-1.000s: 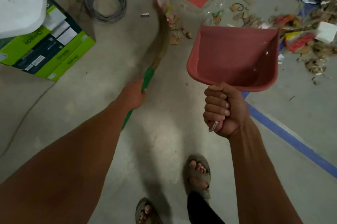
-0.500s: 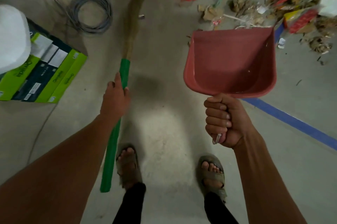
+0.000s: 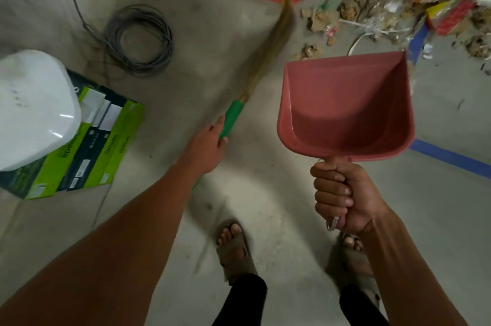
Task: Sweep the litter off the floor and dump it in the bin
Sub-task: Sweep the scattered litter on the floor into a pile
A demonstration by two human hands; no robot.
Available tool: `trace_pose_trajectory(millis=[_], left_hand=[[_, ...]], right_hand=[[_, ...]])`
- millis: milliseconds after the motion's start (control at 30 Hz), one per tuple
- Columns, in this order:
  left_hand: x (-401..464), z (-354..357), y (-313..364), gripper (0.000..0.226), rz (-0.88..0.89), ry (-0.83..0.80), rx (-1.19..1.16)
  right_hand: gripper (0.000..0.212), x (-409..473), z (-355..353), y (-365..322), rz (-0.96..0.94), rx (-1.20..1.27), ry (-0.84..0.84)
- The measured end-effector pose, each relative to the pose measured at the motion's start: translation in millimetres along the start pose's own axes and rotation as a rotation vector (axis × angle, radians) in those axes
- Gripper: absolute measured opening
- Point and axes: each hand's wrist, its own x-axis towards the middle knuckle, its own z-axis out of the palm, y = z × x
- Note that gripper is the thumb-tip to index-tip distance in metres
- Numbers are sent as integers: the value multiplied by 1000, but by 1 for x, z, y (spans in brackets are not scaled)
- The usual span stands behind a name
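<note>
Red dustpan (image 3: 345, 105) hangs near the litter (image 3: 372, 7), its handle fisted in the right hand (image 3: 342, 195). Left hand (image 3: 210, 145), arm outstretched, grips the broom (image 3: 233, 116).

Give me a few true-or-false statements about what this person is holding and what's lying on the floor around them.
1. The right hand grips the handle of a red dustpan. True.
2. The dustpan is full of litter. False: its inside looks empty.
3. The left hand holds a broom with a green handle. True.
4. The litter lies close by the person's feet. False: it lies ahead of them, beyond the dustpan, in the upper right of the view.
5. A coil of grey cable lies on the floor to the left of the broom. True.
</note>
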Motion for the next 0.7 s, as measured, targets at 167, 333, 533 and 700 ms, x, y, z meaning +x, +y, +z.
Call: trace_pose_trajectory(millis=[167, 333, 533, 700], left_hand=[[-15, -41, -26, 66, -20, 102, -16], [6, -59, -45, 68, -265, 89, -28], [35, -54, -63, 52, -299, -46, -70], [41, -59, -56, 61, -240, 122, -334]], right_hand=[[42, 17, 42, 8, -18, 39, -60], [41, 36, 74, 6, -8, 60, -112], [40, 69, 85, 9, -2, 109, -135], [39, 97, 83, -6, 11, 132, -164]])
